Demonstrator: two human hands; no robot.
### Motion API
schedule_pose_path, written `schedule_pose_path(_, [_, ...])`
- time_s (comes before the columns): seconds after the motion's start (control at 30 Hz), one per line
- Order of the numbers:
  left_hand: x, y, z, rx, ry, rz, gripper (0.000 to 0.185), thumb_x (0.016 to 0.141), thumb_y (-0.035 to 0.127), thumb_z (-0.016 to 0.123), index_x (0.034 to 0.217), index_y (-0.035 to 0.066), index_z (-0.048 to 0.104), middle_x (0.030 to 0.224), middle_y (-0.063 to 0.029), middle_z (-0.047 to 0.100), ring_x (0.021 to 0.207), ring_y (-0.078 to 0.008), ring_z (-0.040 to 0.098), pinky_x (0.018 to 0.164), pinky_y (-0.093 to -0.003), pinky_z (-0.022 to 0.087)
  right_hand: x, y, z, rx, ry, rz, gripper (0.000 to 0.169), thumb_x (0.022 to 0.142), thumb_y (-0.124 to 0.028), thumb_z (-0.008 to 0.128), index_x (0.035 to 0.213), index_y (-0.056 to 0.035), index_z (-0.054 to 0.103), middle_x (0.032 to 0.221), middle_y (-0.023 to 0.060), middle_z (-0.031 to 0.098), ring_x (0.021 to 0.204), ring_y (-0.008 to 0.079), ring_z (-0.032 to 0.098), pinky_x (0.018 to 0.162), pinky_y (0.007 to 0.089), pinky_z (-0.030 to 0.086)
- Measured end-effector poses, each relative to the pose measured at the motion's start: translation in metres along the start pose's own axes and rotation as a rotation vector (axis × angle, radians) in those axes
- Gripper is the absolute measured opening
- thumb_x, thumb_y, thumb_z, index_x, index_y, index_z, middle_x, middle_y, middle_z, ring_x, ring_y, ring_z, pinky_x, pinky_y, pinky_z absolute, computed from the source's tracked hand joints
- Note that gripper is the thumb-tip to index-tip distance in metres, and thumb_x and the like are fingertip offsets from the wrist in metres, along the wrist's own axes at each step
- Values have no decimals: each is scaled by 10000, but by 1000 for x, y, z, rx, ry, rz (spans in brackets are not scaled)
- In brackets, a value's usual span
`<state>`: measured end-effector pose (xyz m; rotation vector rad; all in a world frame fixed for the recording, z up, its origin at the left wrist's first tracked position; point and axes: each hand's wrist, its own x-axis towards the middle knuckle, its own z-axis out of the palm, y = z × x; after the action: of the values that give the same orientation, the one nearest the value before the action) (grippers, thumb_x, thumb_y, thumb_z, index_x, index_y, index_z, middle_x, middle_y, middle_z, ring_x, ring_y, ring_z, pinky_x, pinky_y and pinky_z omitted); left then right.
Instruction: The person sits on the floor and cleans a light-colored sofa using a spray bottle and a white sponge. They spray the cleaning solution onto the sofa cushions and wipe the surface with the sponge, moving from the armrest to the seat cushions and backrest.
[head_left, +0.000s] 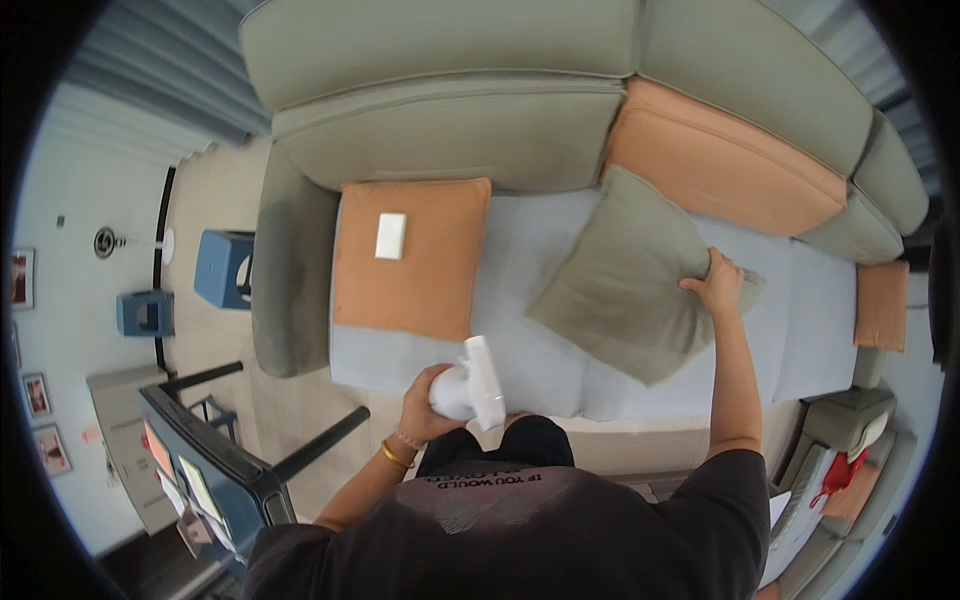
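Observation:
My left hand (426, 405) is wrapped around the body of a white spray bottle (484, 382), held in front of my lap near the sofa's front edge. With my right hand (721, 283) I grip the right side of a grey-green cushion (630, 277); my thumb lies on its upper face. That cushion rests at a slant on the light grey seat cover (525, 255). To its left, an orange cushion (412, 300) lies flat on the seat. A small white rectangular object (391, 236) sits on top of the orange cushion.
Behind the seat rises the green sofa backrest (450, 135), with another orange cushion (727, 161) leaning on it. The sofa's armrest (292, 277) bounds the left side. A dark table (217, 450) bearing papers stands at my left. Blue stools (225, 266) stand beyond the armrest.

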<state>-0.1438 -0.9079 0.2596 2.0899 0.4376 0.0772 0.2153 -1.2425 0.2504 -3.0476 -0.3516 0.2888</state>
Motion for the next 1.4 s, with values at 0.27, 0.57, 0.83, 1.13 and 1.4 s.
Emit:
schedule_pose_path(0.27, [48, -56, 21, -51, -37, -9, 726, 531, 250, 791, 1143, 45, 459, 1039, -150, 554, 1017, -325, 519, 871, -386, 415, -116, -215, 81, 1247, -494, -650, 1128, 493, -215, 861, 1379, -31, 187, 1426, 150, 215, 1307, 261, 249, 1044, 414, 239])
schedule_pose_path(0.57, [61, -211, 4, -73, 54, -462, 1085, 569, 467, 792, 1336, -15, 194, 1377, -212, 241, 1254, -356, 290, 991, -442, 305, -134, -296, 122, 1503, -242, -283, 308, 773, -73, 634, 1054, 0, 530, 790, 51, 586, 819, 158, 585, 757, 306, 458])
schedule_pose_path(0.83, [109, -345, -11, -1477, 588, -1092, 863, 682, 490, 710, 1332, 79, 317, 1352, -107, 359, 1226, -295, 356, 925, -553, 353, -154, -289, 124, 1307, -154, -131, 262, 790, -60, 601, 1015, 42, 512, 673, 47, 571, 733, 138, 585, 699, 272, 446])
schedule_pose_path(1.13, [12, -345, -18, -1294, 818, -1080, 606, 776, 282, 686, 1257, 31, 417, 1217, -85, 502, 1072, -264, 511, 853, -438, 468, -166, -310, 122, 1289, -314, -98, 259, 780, -36, 587, 1017, 29, 506, 683, 36, 573, 742, 140, 593, 677, 251, 455])
schedule_pose_path(1.4, [-21, -302, -68, -532, 723, -1540, 693, 694, 394, 723, 1208, 12, 457, 1134, -128, 544, 1043, -257, 523, 869, -399, 450, -171, -315, 124, 1257, -365, -146, 261, 770, -28, 601, 1014, 12, 516, 708, 35, 587, 731, 123, 591, 659, 240, 461])
